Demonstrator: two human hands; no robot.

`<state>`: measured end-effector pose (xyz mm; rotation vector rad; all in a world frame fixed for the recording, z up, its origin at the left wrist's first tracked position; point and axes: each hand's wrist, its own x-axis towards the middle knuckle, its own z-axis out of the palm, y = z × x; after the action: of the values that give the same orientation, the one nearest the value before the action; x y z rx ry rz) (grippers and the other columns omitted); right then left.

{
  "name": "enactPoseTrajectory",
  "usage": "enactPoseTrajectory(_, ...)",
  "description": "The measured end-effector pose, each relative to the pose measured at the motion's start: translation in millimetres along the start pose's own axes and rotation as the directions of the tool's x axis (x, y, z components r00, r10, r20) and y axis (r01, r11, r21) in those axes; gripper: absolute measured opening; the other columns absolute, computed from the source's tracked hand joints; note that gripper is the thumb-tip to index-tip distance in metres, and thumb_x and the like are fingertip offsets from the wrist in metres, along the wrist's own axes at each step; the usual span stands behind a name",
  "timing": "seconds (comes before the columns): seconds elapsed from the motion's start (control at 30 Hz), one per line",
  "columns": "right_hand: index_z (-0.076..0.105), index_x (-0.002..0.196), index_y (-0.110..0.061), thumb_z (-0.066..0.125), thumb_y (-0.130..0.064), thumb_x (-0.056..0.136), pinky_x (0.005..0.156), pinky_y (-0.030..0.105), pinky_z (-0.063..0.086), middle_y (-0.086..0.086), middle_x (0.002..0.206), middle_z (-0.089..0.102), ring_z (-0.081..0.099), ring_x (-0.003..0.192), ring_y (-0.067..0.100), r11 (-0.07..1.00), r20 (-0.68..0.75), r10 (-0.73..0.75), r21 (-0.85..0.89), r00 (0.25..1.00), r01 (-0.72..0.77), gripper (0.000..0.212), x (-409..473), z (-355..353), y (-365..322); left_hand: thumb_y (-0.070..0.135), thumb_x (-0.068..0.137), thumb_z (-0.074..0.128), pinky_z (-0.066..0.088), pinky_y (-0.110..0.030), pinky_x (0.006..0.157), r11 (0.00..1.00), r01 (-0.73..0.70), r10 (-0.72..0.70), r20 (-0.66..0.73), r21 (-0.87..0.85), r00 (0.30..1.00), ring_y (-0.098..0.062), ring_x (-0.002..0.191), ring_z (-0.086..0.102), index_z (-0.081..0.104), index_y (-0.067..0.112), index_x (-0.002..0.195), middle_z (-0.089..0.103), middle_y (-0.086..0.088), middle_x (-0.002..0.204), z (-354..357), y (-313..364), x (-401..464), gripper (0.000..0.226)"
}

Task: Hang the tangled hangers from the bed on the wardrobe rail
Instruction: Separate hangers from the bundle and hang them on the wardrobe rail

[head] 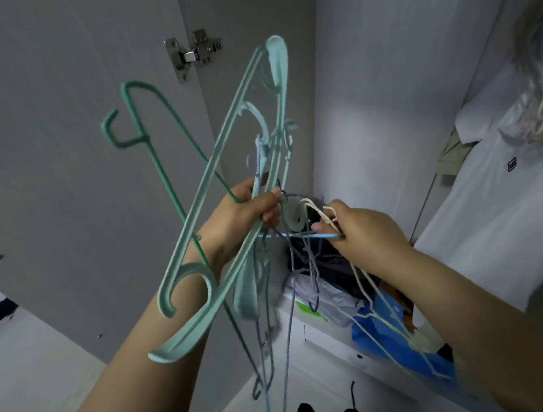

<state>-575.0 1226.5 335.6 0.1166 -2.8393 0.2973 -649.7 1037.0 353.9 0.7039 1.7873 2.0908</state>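
Before the open wardrobe door, the left hand grips tangled hangers; the right hand pinches a cream wire hanger.

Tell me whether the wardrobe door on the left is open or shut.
Open. The wardrobe door is swung out toward the camera, its metal hinge exposed at the inner edge, and the folded clothes inside are in plain view.

The left hand holds a bunch of hangers before the open wardrobe door. Just right of it, the right hand pinches one wire hanger. Shirts hang at far right, with clothes piled below the hands.
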Motion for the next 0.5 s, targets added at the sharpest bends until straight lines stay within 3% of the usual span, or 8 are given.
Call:
enactPoseTrajectory(0.1,0.046,0.109,-0.017,0.041,-0.055,0.094,0.062,0.036,0.045,0.004,0.083,0.066,0.061,0.076,0.028,1.0,0.099,-0.018,-0.022,0.995,0.02,0.042,12,-10,3,0.004,0.093,0.055,0.039,-0.019,0.049,0.994,0.064,-0.074,0.116,0.091,0.99,-0.009,0.045,0.039,0.05,-0.013,0.113,0.038,-0.005,0.057,2,6,-6,0.027)
enactPoseTrajectory(0.2,0.045,0.104,-0.02,0.042,-0.046,0.097,0.062,0.037,0.047,0.003,0.078,0.065,0.058,0.069,0.025,0.998,0.171,-0.007,0.069,0.985,-0.005,0.027,21,-11,6,0.016,0.087,0.056,0.04,-0.018,0.052,0.982,0.073,-0.115,0.246,0.175,0.962,-0.008,0.047,0.042,0.043,-0.022,0.118,0.04,-0.006,0.059,-1,10,-8,0.051)
enactPoseTrajectory(0.33,0.049,0.086,-0.019,0.04,-0.041,0.097,0.071,0.041,0.052,0.004,0.065,0.067,0.06,0.066,0.023,0.946,0.153,0.179,0.243,0.972,-0.213,0.026,30,0,23,0.026,0.084,0.066,0.042,-0.022,0.056,0.981,0.067,-0.129,0.362,0.179,0.923,-0.011,0.049,0.046,0.04,-0.025,0.115,0.049,0.002,0.053,-9,12,-14,0.065)
enactPoseTrajectory(0.4,0.05,0.077,-0.021,0.04,-0.041,0.096,0.076,0.041,0.052,0.002,0.057,0.066,0.062,0.066,0.021,0.895,0.171,0.29,0.3,0.942,-0.33,0.03,34,0,36,0.017,0.085,0.062,0.044,-0.02,0.056,0.986,0.049,-0.093,0.286,0.16,0.954,-0.012,0.049,0.049,0.05,-0.02,0.102,0.054,0.0,0.052,-9,10,-16,0.042)
enactPoseTrajectory(0.5,0.058,0.076,-0.017,0.042,-0.037,0.097,0.082,0.038,0.051,0.0,0.056,0.067,0.064,0.072,0.022,0.841,0.131,0.391,0.351,0.911,-0.411,0.032,30,-8,50,0.013,0.082,0.061,0.043,-0.019,0.053,0.997,0.073,-0.073,0.008,-0.01,0.997,-0.013,0.052,0.052,0.062,0.007,0.077,0.06,-0.002,0.06,-19,3,-13,0.008)
